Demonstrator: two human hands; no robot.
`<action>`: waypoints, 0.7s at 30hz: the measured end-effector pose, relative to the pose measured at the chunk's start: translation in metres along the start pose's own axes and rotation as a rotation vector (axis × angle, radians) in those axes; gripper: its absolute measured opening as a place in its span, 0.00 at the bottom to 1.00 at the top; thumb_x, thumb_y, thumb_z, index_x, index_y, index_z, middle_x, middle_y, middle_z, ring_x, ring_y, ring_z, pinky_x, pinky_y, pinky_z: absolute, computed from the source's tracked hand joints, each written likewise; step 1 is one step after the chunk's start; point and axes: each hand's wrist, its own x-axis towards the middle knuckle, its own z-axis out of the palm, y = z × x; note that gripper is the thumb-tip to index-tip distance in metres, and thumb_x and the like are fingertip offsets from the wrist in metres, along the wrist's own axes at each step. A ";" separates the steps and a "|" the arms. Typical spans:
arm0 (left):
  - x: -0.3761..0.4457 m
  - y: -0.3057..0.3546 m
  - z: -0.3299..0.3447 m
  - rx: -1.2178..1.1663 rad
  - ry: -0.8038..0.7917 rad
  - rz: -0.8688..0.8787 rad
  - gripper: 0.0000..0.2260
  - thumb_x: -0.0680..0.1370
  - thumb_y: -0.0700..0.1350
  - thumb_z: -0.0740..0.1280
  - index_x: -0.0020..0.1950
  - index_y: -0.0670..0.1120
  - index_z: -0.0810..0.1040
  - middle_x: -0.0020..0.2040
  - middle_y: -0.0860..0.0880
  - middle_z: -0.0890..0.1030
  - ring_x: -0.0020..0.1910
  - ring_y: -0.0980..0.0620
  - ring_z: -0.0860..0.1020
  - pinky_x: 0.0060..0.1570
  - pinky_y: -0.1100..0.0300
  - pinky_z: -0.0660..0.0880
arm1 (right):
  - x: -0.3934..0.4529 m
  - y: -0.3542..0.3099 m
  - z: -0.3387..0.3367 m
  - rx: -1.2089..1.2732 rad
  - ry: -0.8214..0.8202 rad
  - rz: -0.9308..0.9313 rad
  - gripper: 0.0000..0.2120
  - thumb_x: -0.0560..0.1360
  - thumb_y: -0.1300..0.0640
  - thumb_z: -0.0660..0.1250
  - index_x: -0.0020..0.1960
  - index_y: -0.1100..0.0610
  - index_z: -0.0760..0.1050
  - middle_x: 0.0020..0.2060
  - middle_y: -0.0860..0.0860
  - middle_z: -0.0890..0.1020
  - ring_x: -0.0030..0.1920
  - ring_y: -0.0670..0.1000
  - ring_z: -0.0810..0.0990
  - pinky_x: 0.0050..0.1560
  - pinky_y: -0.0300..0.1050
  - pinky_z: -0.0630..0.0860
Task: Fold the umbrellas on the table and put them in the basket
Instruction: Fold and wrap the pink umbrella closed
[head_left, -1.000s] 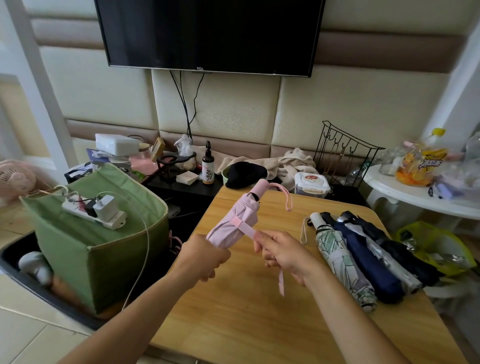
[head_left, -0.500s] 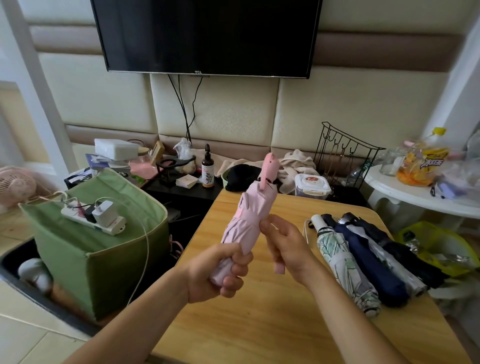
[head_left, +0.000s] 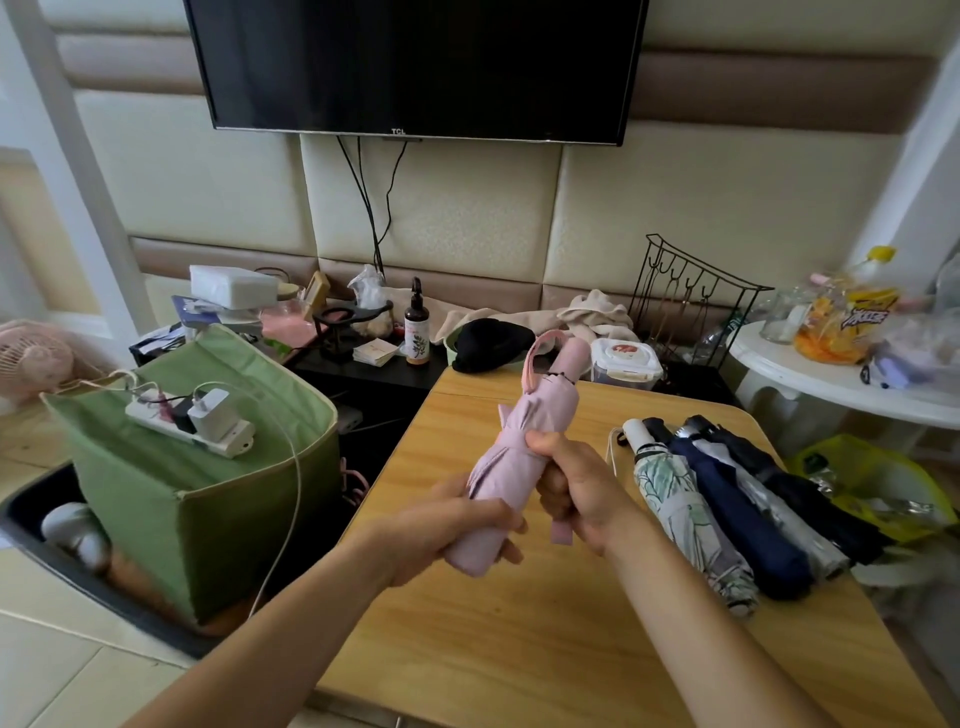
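A pink folded umbrella (head_left: 524, 447) is held tilted above the wooden table (head_left: 545, 639), handle end pointing up and away. My left hand (head_left: 452, 530) grips its lower end. My right hand (head_left: 576, 488) is curled round its middle, with the pink closing strap hanging out below the fingers. Several folded umbrellas lie side by side on the table's right: a leaf-patterned one (head_left: 685, 514), a navy one (head_left: 743, 519), a silver one (head_left: 784, 514) and a dark one (head_left: 810, 499). A green fabric basket (head_left: 208, 488) stands on the floor at the left.
A white power strip with a charger (head_left: 192, 421) lies across the green basket's top, its cable hanging down. A black wire rack (head_left: 691, 296), a lidded box (head_left: 623, 361) and a black hat (head_left: 491, 343) sit behind the table. A white side table (head_left: 831, 379) stands at the right.
My right hand went from pulling the strap to closing round the umbrella's middle. The umbrella turned more upright, and my left hand shifted to its lower end.
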 end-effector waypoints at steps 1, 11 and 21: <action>0.003 0.000 0.001 0.084 0.109 0.044 0.21 0.74 0.44 0.75 0.64 0.46 0.73 0.50 0.42 0.85 0.42 0.44 0.86 0.40 0.52 0.79 | 0.000 0.000 0.004 -0.016 0.048 0.014 0.26 0.79 0.50 0.68 0.27 0.51 0.61 0.22 0.50 0.59 0.23 0.48 0.54 0.24 0.39 0.54; 0.011 -0.005 0.001 0.244 0.436 0.129 0.12 0.73 0.39 0.73 0.54 0.42 0.77 0.39 0.42 0.83 0.31 0.46 0.83 0.32 0.53 0.81 | -0.004 0.001 0.026 -0.252 0.063 0.078 0.22 0.77 0.36 0.68 0.37 0.52 0.70 0.25 0.47 0.65 0.23 0.48 0.59 0.26 0.36 0.54; 0.004 0.004 -0.004 -0.191 0.324 -0.062 0.09 0.77 0.40 0.71 0.57 0.40 0.79 0.42 0.42 0.82 0.35 0.45 0.82 0.37 0.53 0.78 | 0.004 0.006 -0.022 -0.127 -0.162 -0.045 0.08 0.79 0.55 0.69 0.47 0.60 0.78 0.29 0.48 0.70 0.30 0.47 0.66 0.32 0.37 0.64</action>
